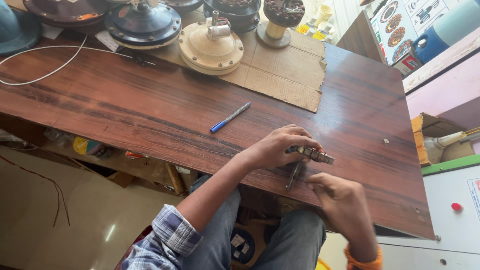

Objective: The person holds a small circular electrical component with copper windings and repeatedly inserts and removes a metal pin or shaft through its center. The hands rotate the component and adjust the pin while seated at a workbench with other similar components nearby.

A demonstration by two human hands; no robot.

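Observation:
My left hand (279, 146) is closed around a small metal block-shaped part (315, 154) with a row of segments, held just above the brown wooden table (150, 110). A thin dark metal rod (293, 175) slants down from under that part toward the table's near edge. My right hand (340, 202) lies just below and right of it, fingers curled, its fingertips close to the rod; whether it grips anything I cannot tell. A blue and silver pen (230, 118) lies on the table to the left of my hands.
Several round fan motor housings (211, 46) and a wound copper coil (283, 11) stand on cardboard (290, 75) at the table's far edge. A white wire (45, 75) loops at the left. A white cabinet (450, 205) with a red button stands at the right.

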